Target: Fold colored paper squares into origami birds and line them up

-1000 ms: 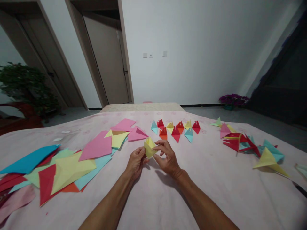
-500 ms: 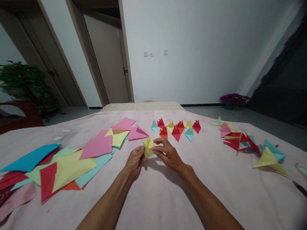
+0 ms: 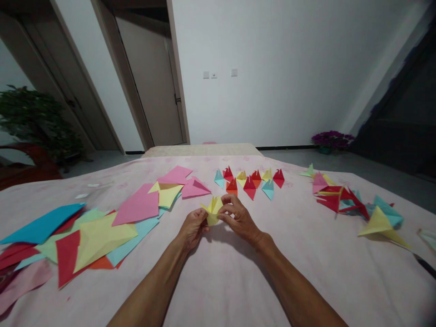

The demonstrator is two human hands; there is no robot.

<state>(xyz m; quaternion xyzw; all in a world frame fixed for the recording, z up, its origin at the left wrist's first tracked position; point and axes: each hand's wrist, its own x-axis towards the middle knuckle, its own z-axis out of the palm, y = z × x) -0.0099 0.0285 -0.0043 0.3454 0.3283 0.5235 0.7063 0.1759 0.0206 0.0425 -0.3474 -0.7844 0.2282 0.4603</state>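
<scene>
1 left hand (image 3: 194, 227), 1 right hand (image 3: 238, 219), pinching yellow paper (image 3: 213, 210) by opposite edges, roomy cloth (image 3: 289, 222) rightward

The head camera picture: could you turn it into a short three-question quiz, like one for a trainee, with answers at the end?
1. True or false: the left hand and the right hand both touch the yellow folded paper.
2. On which side of the left hand does the bright blue sheet lie? A) left B) right
3. Fill in: the potted flowers are ____ in colour.
Key: 1 true; 2 A; 3 purple.
</scene>
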